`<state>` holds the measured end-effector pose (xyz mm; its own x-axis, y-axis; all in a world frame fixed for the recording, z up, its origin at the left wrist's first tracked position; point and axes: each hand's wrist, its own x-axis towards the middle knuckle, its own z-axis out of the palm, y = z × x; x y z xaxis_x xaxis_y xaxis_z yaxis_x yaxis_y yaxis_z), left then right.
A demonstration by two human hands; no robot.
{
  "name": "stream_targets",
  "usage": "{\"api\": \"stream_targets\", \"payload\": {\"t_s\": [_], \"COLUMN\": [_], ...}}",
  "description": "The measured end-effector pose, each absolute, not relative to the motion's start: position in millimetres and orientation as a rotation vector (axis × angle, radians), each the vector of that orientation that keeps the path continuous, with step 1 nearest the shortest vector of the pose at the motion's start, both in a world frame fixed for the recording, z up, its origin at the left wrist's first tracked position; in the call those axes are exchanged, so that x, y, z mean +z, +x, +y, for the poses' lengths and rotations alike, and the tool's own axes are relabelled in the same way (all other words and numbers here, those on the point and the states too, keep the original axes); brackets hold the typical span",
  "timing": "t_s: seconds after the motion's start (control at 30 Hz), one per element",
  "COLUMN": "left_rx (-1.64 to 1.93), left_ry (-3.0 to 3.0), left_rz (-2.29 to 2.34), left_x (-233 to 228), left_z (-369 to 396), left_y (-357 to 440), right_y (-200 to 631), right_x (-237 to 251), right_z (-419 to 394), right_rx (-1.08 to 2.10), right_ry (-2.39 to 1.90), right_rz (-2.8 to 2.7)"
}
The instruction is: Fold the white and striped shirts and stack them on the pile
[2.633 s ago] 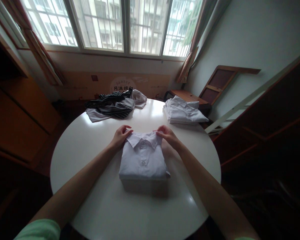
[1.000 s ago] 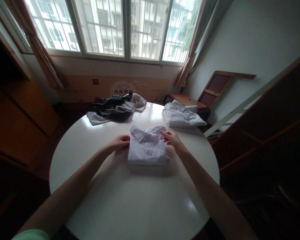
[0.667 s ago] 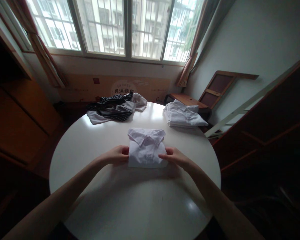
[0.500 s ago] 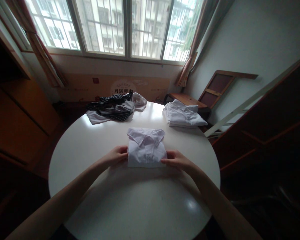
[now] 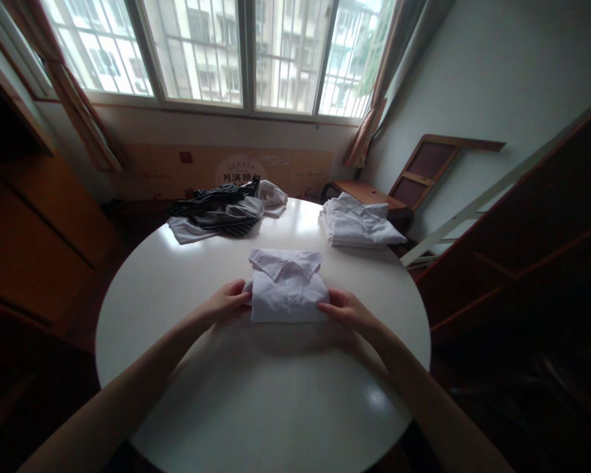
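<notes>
A white collared shirt (image 5: 289, 299), folded into a compact rectangle, lies on the round white table (image 5: 256, 407) in front of me. Its collar points away from me, toward the window. My left hand (image 5: 232, 297) grips the shirt's left side, the fingertips partly hidden at its edge. On the opposite side my right hand (image 5: 347, 310) pinches the right edge, thumb on top and the other fingers at the side or beneath.
Toward the far right of the table rests a stack of folded white shirts (image 5: 359, 222). Crumpled dark striped and pale clothes (image 5: 221, 213) lie at the far left. Beyond the table stand a wooden chair (image 5: 369, 196) and a long printed cardboard box (image 5: 162, 167).
Both hands keep hold of the shirt's sides. The shirt's front edge looks slightly rounder and higher, and a bit of cloth now shows by my left fingers. The view has shifted slightly.
</notes>
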<state>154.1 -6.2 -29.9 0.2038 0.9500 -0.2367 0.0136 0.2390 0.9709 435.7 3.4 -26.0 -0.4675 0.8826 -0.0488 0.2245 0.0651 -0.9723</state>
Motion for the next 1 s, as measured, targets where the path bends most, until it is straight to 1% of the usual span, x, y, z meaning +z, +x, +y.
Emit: {"api": "stream_targets", "payload": {"t_s": [0.1, 0.23, 0.33, 0.43, 0.53, 0.63, 0.7, 0.77, 0.83, 1.0], "left_rx": [0.853, 0.757, 0.775, 0.833, 0.847, 0.83, 0.818, 0.8, 0.799, 0.833], "left_ry": [1.161, 1.283, 1.318, 1.211, 1.149, 1.14, 1.094, 1.032, 0.977, 0.863], "left_rz": [1.174, 1.075, 1.093, 1.218, 1.254, 1.21, 1.177, 1.155, 1.159, 1.201], "left_x": [-31.0, -31.1, -29.8, -30.0, -31.7, -32.2, -31.6, -30.9, -30.7, -29.8], "left_z": [-6.0, -7.6, -9.5, -9.6, -8.2, -7.9, -8.6, -9.6, -10.4, -11.0], "left_y": [152.3, 149.9, 150.8, 151.7, 151.6, 152.3, 154.0, 156.4, 159.3, 164.5], "right_y": [437.2, 437.8, 438.7, 441.6, 444.8, 445.2, 443.9, 442.1, 440.5, 437.5], "right_x": [-29.3, -30.3, -30.7, -30.4, -27.8, -23.4, -21.4, -21.2, -22.9, -32.4], "right_z": [3.8, 2.9, 3.8, 7.3, 9.7, 7.7, 5.1, 3.3, 3.2, 9.5], "right_rx": [1.419, 1.294, 1.27, 1.237, 1.141, 1.04, 1.007, 0.982, 1.023, 1.284], "right_ry": [-1.095, -1.128, -1.152, -1.286, -1.488, -1.613, -1.627, -1.621, -1.574, -1.37], "right_rz": [-1.78, -1.875, -1.875, -1.725, -1.592, -1.79, -1.918, -1.931, -1.871, -1.636]}}
